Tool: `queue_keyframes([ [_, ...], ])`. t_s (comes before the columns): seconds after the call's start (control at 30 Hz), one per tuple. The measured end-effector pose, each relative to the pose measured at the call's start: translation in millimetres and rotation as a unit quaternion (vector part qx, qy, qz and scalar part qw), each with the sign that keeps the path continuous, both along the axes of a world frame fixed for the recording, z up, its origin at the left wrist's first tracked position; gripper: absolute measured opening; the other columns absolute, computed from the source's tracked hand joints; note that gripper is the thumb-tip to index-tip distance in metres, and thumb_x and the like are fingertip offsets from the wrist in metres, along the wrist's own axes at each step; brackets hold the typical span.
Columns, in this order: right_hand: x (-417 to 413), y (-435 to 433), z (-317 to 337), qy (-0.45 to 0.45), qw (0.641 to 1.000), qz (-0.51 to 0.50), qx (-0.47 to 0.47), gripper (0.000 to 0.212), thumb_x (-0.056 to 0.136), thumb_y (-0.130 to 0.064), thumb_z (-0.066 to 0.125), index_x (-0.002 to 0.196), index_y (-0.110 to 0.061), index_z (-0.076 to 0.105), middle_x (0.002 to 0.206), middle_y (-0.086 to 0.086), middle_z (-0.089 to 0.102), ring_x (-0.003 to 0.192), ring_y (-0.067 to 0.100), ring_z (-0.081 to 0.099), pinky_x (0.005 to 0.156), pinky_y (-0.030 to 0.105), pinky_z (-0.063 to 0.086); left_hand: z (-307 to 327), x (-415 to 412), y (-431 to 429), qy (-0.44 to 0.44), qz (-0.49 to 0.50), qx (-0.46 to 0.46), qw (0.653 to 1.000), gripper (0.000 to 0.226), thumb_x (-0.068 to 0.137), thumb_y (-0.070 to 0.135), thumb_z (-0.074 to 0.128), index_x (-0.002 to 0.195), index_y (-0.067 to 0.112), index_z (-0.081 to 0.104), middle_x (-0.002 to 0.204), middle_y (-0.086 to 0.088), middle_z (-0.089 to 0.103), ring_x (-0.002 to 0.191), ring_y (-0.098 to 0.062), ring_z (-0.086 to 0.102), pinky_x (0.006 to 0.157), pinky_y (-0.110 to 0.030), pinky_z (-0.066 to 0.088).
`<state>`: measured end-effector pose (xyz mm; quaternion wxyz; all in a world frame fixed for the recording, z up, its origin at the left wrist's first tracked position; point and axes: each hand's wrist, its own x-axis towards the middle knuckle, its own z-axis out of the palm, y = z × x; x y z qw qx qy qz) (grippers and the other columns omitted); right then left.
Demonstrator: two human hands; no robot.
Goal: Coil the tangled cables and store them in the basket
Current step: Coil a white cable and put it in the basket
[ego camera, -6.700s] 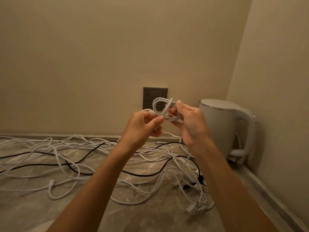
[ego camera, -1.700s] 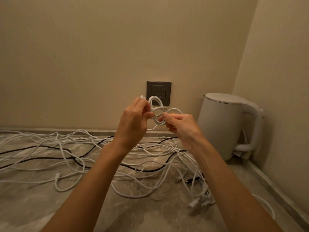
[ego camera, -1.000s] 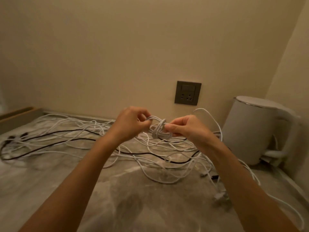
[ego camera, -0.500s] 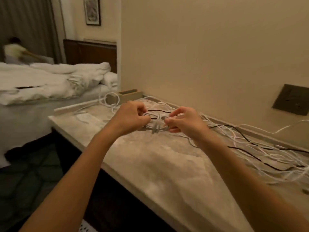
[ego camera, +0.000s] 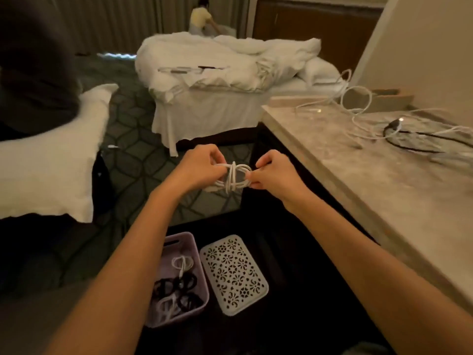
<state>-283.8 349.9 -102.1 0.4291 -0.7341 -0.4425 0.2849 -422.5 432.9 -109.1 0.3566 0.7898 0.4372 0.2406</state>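
we hold the coiled white cable [ego camera: 231, 178] in the air between both hands, above the floor and left of the marble counter [ego camera: 358, 190]. our left hand [ego camera: 202, 168] has its fingers curled round the left loop end. our right hand [ego camera: 275, 175] pinches the right loop end between thumb and fingertips.

the bundle is a flat hank with a few turns wrapped crosswise round its waist. we judge it light and soft, with some spring. the loops will likely open if the waist wrap slackens, and the smooth jacket may slip. so the safest hold is across that wrapped middle, or by both ends as now, never by a single strand. we cannot tell whether the tail end is tucked in.

the lilac basket [ego camera: 191, 237] sits near us on the dark floor, partly under our left forearm, with white and black coils already inside. its perforated lid [ego camera: 234, 274] lies just to its right. a low drop into the basket should not harm the cable. more loose cables [ego camera: 358, 98] lie on the far part of the counter.
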Motion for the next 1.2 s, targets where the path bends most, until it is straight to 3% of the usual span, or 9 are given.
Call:
queue_keyframes([
  [0.17, -34, 33, -64, 0.028, 0.995, 0.032, -0.085, 0.025, 0.08, 0.003, 0.067, 0.067, -0.014, 0.054, 0.075, 0.005, 0.059, 0.08, 0.022, 0.064, 0.078, 0.037, 0.057, -58, -36, 19, 0.074, 0.008, -0.063, 0.995, 0.013, 0.082, 0.013, 0.061, 0.075, 0.019, 0.052, 0.073, -0.005, 0.063, 0.054, -0.015, 0.059, 0.045, -0.025, 0.048],
  [0.4, -62, 67, -145, 0.123, 0.975, 0.044, -0.181, 0.029, 0.082, 0.011, 0.058, 0.061, -0.008, 0.057, 0.068, 0.007, 0.057, 0.067, 0.015, 0.057, 0.067, 0.024, 0.052, -142, -70, 48, 0.15, 0.021, -0.166, 0.974, 0.015, 0.082, 0.009, 0.061, 0.075, 0.019, 0.052, 0.073, -0.005, 0.064, 0.052, -0.017, 0.064, 0.052, -0.027, 0.056],
  [0.57, -77, 82, -200, 0.196, 0.95, 0.024, -0.24, 0.013, 0.08, 0.008, 0.059, 0.07, 0.001, 0.064, 0.077, 0.017, 0.061, 0.076, 0.024, 0.06, 0.087, 0.04, 0.054, -200, -86, 62, 0.176, 0.021, -0.228, 0.958, 0.016, 0.084, 0.006, 0.06, 0.076, 0.016, 0.05, 0.074, -0.007, 0.063, 0.047, -0.016, 0.063, 0.05, -0.03, 0.058],
  [0.63, -82, 87, -216, 0.209, 0.943, 0.012, -0.258, 0.015, 0.08, 0.008, 0.057, 0.091, 0.016, 0.064, 0.083, 0.018, 0.059, 0.081, 0.025, 0.06, 0.093, 0.043, 0.052, -218, -89, 66, 0.191, 0.017, -0.241, 0.951, 0.017, 0.084, 0.004, 0.058, 0.076, 0.016, 0.049, 0.081, -0.01, 0.061, 0.05, -0.02, 0.064, 0.053, -0.034, 0.058],
  [0.77, -95, 94, -245, 0.243, 0.925, -0.012, -0.292, 0.033, 0.083, 0.007, 0.054, 0.112, 0.02, 0.056, 0.108, 0.033, 0.062, 0.103, 0.039, 0.062, 0.098, 0.046, 0.046, -251, -94, 75, 0.24, 0.001, -0.247, 0.939, 0.013, 0.084, 0.008, 0.058, 0.079, 0.017, 0.05, 0.088, -0.01, 0.062, 0.055, -0.019, 0.065, 0.048, -0.026, 0.053],
  [0.83, -101, 96, -259, 0.274, 0.911, -0.027, -0.307, 0.031, 0.085, 0.005, 0.053, 0.113, 0.018, 0.057, 0.117, 0.035, 0.057, 0.11, 0.041, 0.059, 0.095, 0.041, 0.05, -263, -97, 79, 0.283, -0.009, -0.223, 0.933, 0.011, 0.081, 0.012, 0.061, 0.079, 0.019, 0.053, 0.094, -0.008, 0.064, 0.074, -0.021, 0.065, 0.061, -0.028, 0.052],
  [0.97, -111, 103, -284, 0.318, 0.885, -0.023, -0.341, 0.024, 0.09, 0.002, 0.047, 0.108, 0.004, 0.063, 0.099, 0.015, 0.061, 0.091, 0.019, 0.059, 0.066, 0.017, 0.051, -282, -102, 87, 0.354, -0.036, -0.215, 0.91, 0.009, 0.081, 0.008, 0.062, 0.087, 0.014, 0.061, 0.107, -0.01, 0.062, 0.1, -0.027, 0.058, 0.081, -0.034, 0.047],
  [1.1, -124, 108, -303, 0.321, 0.873, 0.017, -0.368, 0.041, 0.081, 0.013, 0.039, 0.109, -0.001, 0.066, 0.114, 0.009, 0.064, 0.106, 0.019, 0.058, 0.063, 0.017, 0.047, -294, -103, 91, 0.404, -0.056, -0.212, 0.888, 0.024, 0.082, 0.0, 0.059, 0.105, 0.005, 0.064, 0.114, -0.016, 0.059, 0.104, -0.031, 0.057, 0.086, -0.036, 0.047],
  [1.2, -127, 110, -308, 0.325, 0.862, 0.043, -0.387, 0.04, 0.08, 0.015, 0.038, 0.091, -0.012, 0.067, 0.116, 0.009, 0.063, 0.112, 0.021, 0.055, 0.067, 0.021, 0.047, -304, -103, 96, 0.424, -0.057, -0.195, 0.882, 0.027, 0.085, -0.002, 0.051, 0.108, 0.005, 0.063, 0.116, -0.017, 0.056, 0.104, -0.033, 0.056, 0.087, -0.037, 0.047],
])
